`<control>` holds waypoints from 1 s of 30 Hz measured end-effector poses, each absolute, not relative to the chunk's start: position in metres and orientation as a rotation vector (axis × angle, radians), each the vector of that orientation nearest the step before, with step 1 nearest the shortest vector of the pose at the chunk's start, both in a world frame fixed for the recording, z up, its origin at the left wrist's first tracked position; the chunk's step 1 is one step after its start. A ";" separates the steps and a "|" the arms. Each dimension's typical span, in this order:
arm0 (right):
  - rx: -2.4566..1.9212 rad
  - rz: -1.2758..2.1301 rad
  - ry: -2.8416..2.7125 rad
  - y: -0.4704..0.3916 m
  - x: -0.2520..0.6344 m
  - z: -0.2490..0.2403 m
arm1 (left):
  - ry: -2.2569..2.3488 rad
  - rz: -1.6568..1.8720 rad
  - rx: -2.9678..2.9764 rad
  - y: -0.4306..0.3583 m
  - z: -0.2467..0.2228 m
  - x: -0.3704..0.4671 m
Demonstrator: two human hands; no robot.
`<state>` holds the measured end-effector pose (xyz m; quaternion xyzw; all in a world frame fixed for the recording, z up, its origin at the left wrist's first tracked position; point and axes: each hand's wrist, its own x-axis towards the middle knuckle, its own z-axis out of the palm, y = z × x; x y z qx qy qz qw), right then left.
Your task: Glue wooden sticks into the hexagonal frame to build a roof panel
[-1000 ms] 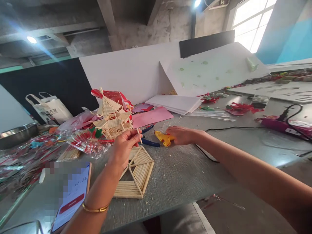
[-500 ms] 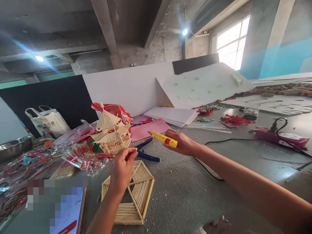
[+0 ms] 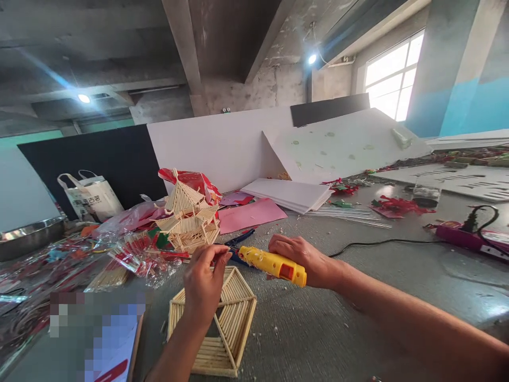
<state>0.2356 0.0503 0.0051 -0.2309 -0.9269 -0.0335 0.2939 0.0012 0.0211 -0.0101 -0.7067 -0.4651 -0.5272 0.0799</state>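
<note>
The right hand (image 3: 302,260) has its fingers closed around a yellow glue gun (image 3: 274,264), nozzle toward the left hand (image 3: 207,281), whose fingers are pinched together above the hexagonal stick panel (image 3: 238,313). The panel lies near the worktop's (image 3: 302,329) front edge; pliers (image 3: 242,239) lie behind the glue gun.

There are two bare hands: one left hand (image 3: 204,278) and one right hand (image 3: 304,260). There is one yellow plastic glue gun (image 3: 274,265). Of pale wooden stick constructions I count two: one flat frame (image 3: 238,315) at six o'clock, one tiered model (image 3: 185,199) at eight o'clock. Bright white ceiling lamps are two, at ten o'clock (image 3: 83,98) and one o'clock (image 3: 312,59).
</note>
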 end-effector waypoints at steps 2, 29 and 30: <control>-0.621 -0.085 -2.472 0.050 0.235 0.005 | -1.377 -1.579 -2.116 0.021 -0.010 0.001; -0.629 -0.175 -2.403 0.051 0.234 0.001 | -1.803 -2.538 -2.091 0.026 -0.005 0.003; -0.645 -0.189 -2.374 0.051 0.235 0.001 | -1.826 -2.822 -2.048 0.028 -0.004 0.001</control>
